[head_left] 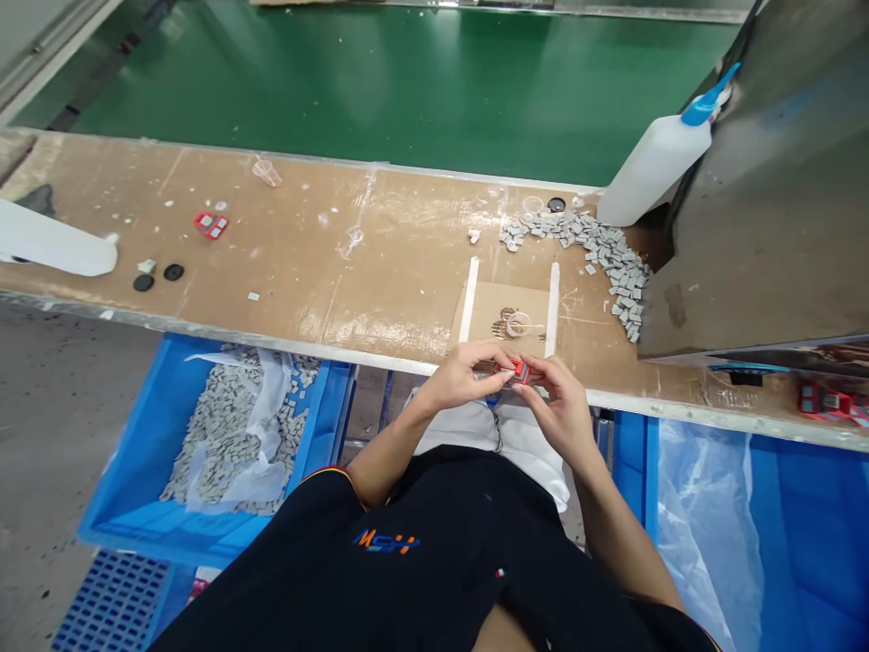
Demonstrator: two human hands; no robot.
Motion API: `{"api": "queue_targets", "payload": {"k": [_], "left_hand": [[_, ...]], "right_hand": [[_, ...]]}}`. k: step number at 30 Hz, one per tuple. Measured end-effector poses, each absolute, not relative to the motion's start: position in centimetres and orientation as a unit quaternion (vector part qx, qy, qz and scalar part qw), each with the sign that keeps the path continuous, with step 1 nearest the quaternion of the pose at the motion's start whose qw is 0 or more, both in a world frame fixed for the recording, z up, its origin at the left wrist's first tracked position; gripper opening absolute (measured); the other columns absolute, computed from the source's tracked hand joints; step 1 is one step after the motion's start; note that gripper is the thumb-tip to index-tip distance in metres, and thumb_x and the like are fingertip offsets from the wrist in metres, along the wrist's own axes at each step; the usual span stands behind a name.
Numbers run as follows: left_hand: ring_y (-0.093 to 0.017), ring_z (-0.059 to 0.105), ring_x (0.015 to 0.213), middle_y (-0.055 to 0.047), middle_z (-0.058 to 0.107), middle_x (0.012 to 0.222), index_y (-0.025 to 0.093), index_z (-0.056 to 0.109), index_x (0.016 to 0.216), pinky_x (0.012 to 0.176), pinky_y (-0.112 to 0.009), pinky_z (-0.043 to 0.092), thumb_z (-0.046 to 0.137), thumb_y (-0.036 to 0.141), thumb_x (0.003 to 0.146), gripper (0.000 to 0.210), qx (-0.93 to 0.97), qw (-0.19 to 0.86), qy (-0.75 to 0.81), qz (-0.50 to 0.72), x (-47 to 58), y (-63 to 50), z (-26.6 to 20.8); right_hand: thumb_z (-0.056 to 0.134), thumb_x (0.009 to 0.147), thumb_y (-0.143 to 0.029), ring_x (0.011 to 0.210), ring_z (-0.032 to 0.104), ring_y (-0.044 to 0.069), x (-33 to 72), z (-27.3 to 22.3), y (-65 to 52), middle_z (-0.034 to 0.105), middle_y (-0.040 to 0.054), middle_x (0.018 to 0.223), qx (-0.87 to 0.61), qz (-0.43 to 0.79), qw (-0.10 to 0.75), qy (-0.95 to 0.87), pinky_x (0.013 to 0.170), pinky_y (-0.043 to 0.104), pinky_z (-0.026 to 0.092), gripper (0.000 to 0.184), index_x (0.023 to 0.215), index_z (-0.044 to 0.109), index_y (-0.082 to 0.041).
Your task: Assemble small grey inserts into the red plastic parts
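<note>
Over the bench's front edge, a small red part with grey pieces [520, 370] sits between my two hands. My left hand [468, 373] pinches it from the left, thumb and forefinger at its side. On the other side my right hand [558, 398] grips it with thumb and fingers. Much of the part is hidden by the fingertips. Just beyond the hands lies a piece of cardboard [506, 299] between two white strips, with a clear ring [518, 324] on it. A curved heap of small grey pieces [611, 258] spreads to the right.
A white squeeze bottle [655, 167] with a blue tip leans by a metal box [767, 199]. Another white bottle [54, 240] lies at left, near a red part [211, 225]. Blue bins [128, 480] flank me below the bench. A green surface [380, 86] runs behind.
</note>
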State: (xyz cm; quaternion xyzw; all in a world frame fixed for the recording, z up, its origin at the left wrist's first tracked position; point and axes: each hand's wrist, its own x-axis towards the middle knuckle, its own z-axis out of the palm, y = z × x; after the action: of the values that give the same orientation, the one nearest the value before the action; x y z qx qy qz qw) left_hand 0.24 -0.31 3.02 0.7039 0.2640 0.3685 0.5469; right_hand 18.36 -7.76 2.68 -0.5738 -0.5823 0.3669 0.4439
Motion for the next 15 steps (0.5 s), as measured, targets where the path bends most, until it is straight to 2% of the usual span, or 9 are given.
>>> {"api": "queue_targets", "payload": {"k": [6,8,11,13,15], "left_hand": [[-0.016,0.067,0.089,-0.006,0.071,0.09,0.015,0.066,0.076,0.082,-0.03,0.055,0.066,0.015,0.085,0.009,0.7,0.547,0.263,0.376,0.4,-0.5,3.3],[-0.017,0.069,0.094,-0.008,0.072,0.096,0.015,0.069,0.086,0.086,-0.031,0.055,0.067,0.016,0.086,0.002,0.686,0.57,0.262,0.368,0.3,-0.8,3.0],[-0.018,0.069,0.102,-0.01,0.071,0.112,0.017,0.067,0.113,0.091,-0.031,0.056,0.07,0.02,0.087,0.026,0.659,0.598,0.265,0.371,0.4,-1.2,2.0],[-0.019,0.069,0.104,-0.011,0.07,0.117,0.017,0.065,0.12,0.092,-0.031,0.056,0.07,0.021,0.087,0.034,0.665,0.581,0.28,0.376,0.5,-1.2,1.2],[-0.019,0.069,0.101,-0.011,0.071,0.112,0.016,0.066,0.119,0.091,-0.032,0.056,0.07,0.02,0.087,0.032,0.699,0.547,0.286,0.362,0.6,-1.1,0.7]], "right_hand": [[0.067,0.092,-0.038,0.076,0.063,0.019,18.9,3.2,-7.6,0.063,0.0049,0.087,-0.552,0.31,0.438,-0.639,0.072,0.035,0.057,0.026,0.112,0.069,-0.023],[0.066,0.092,-0.041,0.079,0.065,0.02,18.6,2.7,-7.8,0.064,0.0059,0.091,-0.548,0.335,0.456,-0.616,0.074,0.036,0.058,0.027,0.113,0.068,-0.023],[0.062,0.094,-0.044,0.087,0.068,0.022,17.9,1.6,-8.1,0.066,0.0079,0.1,-0.542,0.383,0.497,-0.559,0.078,0.039,0.06,0.031,0.119,0.061,-0.025],[0.062,0.094,-0.041,0.099,0.068,0.024,17.6,1.3,-8.1,0.065,0.0104,0.11,-0.559,0.348,0.511,-0.552,0.084,0.041,0.06,0.031,0.121,0.059,-0.025],[0.062,0.093,-0.034,0.108,0.065,0.025,17.7,1.6,-8.0,0.062,0.0115,0.115,-0.579,0.275,0.495,-0.587,0.09,0.044,0.058,0.022,0.113,0.062,-0.025]]}}
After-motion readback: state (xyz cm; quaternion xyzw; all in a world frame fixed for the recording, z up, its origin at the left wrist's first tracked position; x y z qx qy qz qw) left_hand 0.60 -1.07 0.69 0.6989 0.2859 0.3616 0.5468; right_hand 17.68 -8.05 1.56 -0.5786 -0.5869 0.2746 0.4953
